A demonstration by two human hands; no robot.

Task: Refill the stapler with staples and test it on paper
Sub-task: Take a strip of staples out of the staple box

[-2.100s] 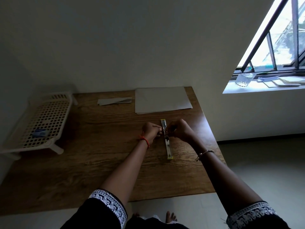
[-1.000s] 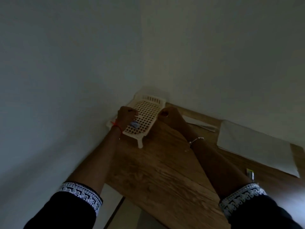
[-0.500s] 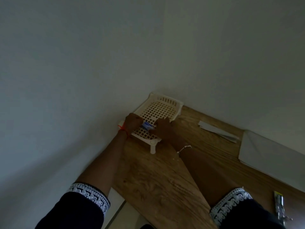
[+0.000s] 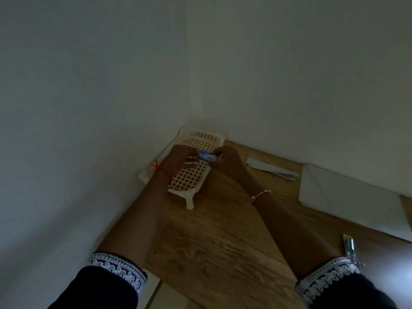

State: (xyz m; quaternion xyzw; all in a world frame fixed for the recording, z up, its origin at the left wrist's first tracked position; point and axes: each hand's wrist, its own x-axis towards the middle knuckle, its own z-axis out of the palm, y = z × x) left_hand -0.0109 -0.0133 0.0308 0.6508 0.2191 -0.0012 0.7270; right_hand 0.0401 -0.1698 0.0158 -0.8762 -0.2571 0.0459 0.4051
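Note:
A small blue and white staple box point(image 4: 207, 156) is held just above the white lattice tray point(image 4: 192, 175) in the table's far left corner. My left hand point(image 4: 181, 161) grips its left end and my right hand point(image 4: 227, 160) pinches its right end. The opened stapler point(image 4: 349, 247), silver with a yellow tip, lies alone on the wooden table point(image 4: 223, 241) at the right, beside my right sleeve. A stack of white paper point(image 4: 347, 197) lies flat against the back wall.
A folded strip of paper point(image 4: 270, 169) lies between the tray and the paper stack. Walls close in behind and to the left of the tray. The table's left edge runs diagonally under my left forearm, with pale floor point(image 4: 169, 295) below.
Both hands left the stapler on the table and reached to the tray in the left corner. The staple box has been lifted from the tray's lattice and is now held between both hands.

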